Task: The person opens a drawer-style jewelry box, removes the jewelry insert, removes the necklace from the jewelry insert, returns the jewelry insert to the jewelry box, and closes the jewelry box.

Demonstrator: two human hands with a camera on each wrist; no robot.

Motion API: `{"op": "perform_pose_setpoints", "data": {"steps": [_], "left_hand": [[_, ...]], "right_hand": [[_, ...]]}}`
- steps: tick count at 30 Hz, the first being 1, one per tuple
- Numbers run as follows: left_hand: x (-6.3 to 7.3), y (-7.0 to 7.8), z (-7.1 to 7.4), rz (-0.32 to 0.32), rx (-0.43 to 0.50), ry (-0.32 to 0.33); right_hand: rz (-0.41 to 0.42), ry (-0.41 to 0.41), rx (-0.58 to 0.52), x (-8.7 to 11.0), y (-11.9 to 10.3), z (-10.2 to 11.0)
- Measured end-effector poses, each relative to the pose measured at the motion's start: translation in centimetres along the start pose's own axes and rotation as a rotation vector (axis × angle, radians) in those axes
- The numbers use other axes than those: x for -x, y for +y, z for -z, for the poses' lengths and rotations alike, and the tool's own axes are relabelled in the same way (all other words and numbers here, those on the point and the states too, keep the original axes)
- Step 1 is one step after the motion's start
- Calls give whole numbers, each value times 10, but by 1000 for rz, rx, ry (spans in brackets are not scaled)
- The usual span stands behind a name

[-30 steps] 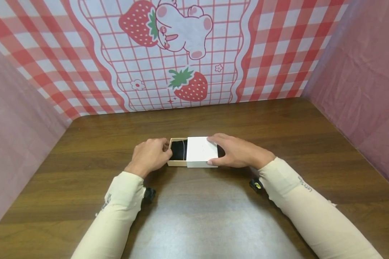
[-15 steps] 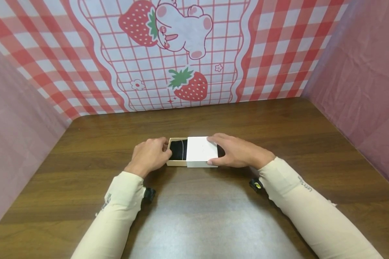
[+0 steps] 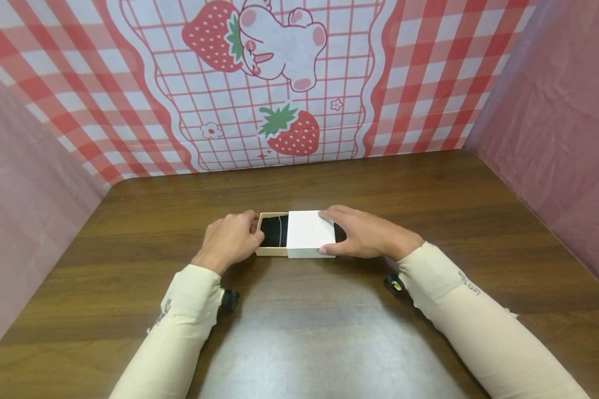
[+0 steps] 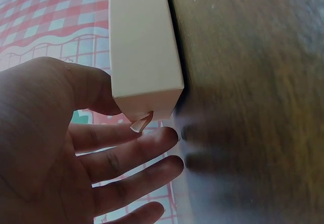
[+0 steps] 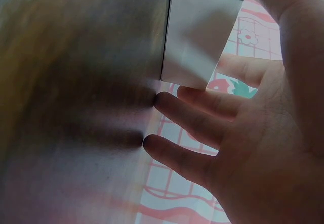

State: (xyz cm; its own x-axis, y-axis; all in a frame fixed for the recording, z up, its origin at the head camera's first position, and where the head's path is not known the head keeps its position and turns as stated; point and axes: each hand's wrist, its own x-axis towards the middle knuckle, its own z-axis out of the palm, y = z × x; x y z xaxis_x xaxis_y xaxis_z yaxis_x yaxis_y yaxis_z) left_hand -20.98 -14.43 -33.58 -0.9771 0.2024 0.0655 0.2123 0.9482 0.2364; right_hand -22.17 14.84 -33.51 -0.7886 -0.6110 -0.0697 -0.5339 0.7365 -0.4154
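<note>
Flat on the table lies a small drawer box with a white sleeve (image 3: 310,231) and a cream inner tray (image 3: 273,251). The tray sticks out of the sleeve on the left, and a black item (image 3: 271,231) with a thin pale line lies in it. My left hand (image 3: 228,239) holds the tray's left end with thumb and index finger; its other fingers are spread. In the left wrist view a small ribbon tab (image 4: 143,122) pokes from that end. My right hand (image 3: 368,235) grips the sleeve's right end, thumb on the near side and fingers on the far side.
The brown wooden table (image 3: 299,321) surrounds the box. A red-and-white checked cloth (image 3: 419,72) with strawberries hangs behind it, and pink cloth walls (image 3: 564,138) stand at both sides. Dark wrist devices (image 3: 229,300) sit at the cuffs.
The left hand and the tray have shifted very slightly left, so a little more of the tray and the black item shows. The right hand and sleeve stay in place.
</note>
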Motion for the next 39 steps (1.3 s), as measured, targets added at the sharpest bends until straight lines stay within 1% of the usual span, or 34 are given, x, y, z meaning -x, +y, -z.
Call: {"op": "perform_pose_setpoints", "data": {"steps": [9,30,39], "left_hand": [[1,-1,0,-3,15,-8],[0,-1,0,0,9,-3],[1,-1,-1,-6,31,-5]], "right_hand": [[2,3,3,0,0,0],[-4,6,8,0,0,0],[2,8,5,0,0,0]]}}
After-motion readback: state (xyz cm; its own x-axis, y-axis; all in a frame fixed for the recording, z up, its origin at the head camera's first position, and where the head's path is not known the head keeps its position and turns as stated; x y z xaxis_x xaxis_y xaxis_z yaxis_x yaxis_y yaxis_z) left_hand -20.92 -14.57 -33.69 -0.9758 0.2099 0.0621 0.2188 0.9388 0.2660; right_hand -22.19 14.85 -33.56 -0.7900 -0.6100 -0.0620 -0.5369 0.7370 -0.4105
